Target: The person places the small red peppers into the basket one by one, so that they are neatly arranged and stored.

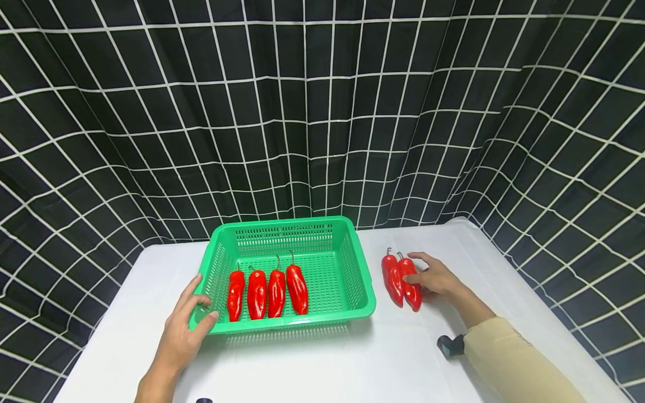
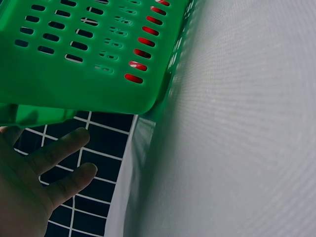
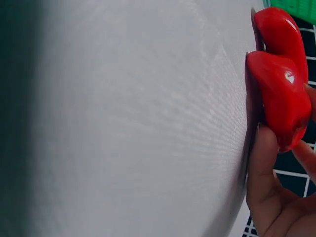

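In the head view, my left hand (image 1: 183, 330) holds the front left corner of a green plastic basket (image 1: 282, 222), with fingertips over its rim. In the left wrist view, two of that hand's fingers spread outside the basket wall. Several long red peppers (image 1: 257, 294) with stems lie side by side in the basket's left part. To the right of the basket, my right hand (image 1: 437, 278) has its fingers around the right one of two red peppers (image 1: 413, 298) on the table. The other red pepper (image 1: 392, 280) lies against it on the left.
A white cloth (image 1: 312, 369) covers the table. Black curtains with a white grid (image 1: 317, 112) stand behind it and along both sides. A dark wrist camera (image 1: 450, 346) is on the right forearm by the beige sleeve (image 1: 509, 358).
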Tool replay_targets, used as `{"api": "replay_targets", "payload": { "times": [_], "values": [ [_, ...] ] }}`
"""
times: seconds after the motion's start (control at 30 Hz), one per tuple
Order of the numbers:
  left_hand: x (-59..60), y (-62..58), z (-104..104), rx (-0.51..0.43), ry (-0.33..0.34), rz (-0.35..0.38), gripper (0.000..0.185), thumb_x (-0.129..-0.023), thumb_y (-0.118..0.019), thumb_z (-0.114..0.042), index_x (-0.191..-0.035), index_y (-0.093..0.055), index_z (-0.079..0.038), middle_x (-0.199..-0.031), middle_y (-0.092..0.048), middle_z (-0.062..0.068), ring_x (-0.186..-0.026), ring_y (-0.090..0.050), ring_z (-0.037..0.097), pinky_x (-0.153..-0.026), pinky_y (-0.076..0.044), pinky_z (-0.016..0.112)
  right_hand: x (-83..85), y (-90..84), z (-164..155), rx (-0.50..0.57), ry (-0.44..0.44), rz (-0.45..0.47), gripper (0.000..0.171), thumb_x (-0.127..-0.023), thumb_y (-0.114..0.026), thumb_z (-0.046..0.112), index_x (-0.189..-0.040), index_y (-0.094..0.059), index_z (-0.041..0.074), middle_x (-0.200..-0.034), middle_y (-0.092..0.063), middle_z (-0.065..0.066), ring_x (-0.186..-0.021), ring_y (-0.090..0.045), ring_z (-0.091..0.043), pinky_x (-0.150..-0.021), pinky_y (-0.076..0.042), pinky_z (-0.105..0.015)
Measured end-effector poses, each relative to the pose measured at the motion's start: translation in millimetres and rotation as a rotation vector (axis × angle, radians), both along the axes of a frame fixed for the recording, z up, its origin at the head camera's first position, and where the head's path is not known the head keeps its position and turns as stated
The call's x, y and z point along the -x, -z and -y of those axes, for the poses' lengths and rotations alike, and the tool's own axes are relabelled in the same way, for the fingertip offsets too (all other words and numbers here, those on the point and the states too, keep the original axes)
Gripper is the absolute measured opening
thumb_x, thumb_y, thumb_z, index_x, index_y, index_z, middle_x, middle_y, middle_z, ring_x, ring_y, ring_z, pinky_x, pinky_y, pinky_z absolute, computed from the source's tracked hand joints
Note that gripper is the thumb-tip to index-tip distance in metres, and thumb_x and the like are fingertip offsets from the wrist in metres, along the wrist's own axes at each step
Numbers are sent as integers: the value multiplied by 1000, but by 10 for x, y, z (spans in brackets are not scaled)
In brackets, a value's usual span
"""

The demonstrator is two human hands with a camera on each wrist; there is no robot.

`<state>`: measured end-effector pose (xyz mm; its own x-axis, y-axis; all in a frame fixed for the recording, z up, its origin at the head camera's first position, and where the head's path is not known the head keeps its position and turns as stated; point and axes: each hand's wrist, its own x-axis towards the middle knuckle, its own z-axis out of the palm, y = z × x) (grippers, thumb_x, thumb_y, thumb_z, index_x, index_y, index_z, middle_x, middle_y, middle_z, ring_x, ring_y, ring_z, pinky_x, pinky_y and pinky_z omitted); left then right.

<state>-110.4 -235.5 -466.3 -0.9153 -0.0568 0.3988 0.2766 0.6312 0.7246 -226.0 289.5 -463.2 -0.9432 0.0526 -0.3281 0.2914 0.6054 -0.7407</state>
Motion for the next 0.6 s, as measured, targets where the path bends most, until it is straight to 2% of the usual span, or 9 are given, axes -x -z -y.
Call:
{"api": "replay_targets", "payload": {
  "times": [0.27,0.6],
  "values": [
    [5,-9,-17,11,-9,-6,11,-85,-67,-14,-91,-58,-12,-152,-34,0,-136,-32,38,-100,-31,65,-1,41,-63,62,22,28,82,-79,-79,26,-147,-35,10,-125,-47,-28,-86,-61,-30,-64,-57,-39],
    [3,-8,-12,7,-6,-7,11,-85,-67,-14,-91,-58,-12,-152,-34,0,-136,-32,38,-99,-31,66,-45,-9,-107,166,41,38,76,-83,-75,20,-147,-33,12,-124,-47,-28,-85,-64,-32,-64,-57,-42]
  ]
}}
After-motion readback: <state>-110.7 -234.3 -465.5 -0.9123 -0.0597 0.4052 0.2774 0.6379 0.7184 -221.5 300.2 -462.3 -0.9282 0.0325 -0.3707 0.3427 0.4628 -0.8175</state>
